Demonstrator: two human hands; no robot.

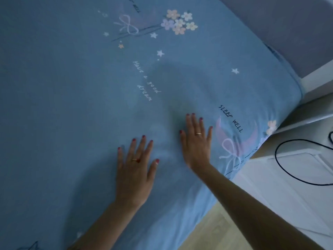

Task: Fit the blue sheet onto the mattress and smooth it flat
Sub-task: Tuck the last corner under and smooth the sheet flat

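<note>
You've got your left hand (134, 175) and right hand (196, 141) flat, fingers (192, 123) spread and gripping nothing, on the blue star-and-flower printed cotton sheet (72, 87), already stretched over the mattress corner, probably to press out those soft ripples.

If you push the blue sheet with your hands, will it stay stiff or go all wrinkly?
Probably wrinkly: the blue sheet looks soft, with faint ripples ahead of the right hand. It likely bends easily, since it wraps round the mattress corner. Flat palms like the left hand should smooth it.
</note>
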